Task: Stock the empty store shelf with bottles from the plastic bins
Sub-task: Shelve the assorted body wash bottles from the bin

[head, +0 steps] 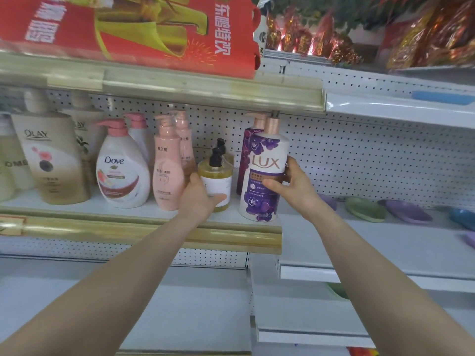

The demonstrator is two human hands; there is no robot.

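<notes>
The shelf (pixel 144 228) is carrying a row of bottles. At its right end the right hand (pixel 293 187) is gripping the upright Lux bottle (pixel 266 173); just left, the left hand (pixel 199 199) is clasping the amber pump bottle (pixel 215 179).

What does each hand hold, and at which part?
The left hand grips the amber bottle at its lower body. The right hand grips the white Lux bottle at its middle.

White pegboard back wall (pixel 359 160), gold-edged upper shelf (pixel 180 86) across it, red printed carton (pixel 144 29) on top, white shelf (pixel 401 109) just right, shiny red-gold packets (pixel 424 34) above that
</notes>
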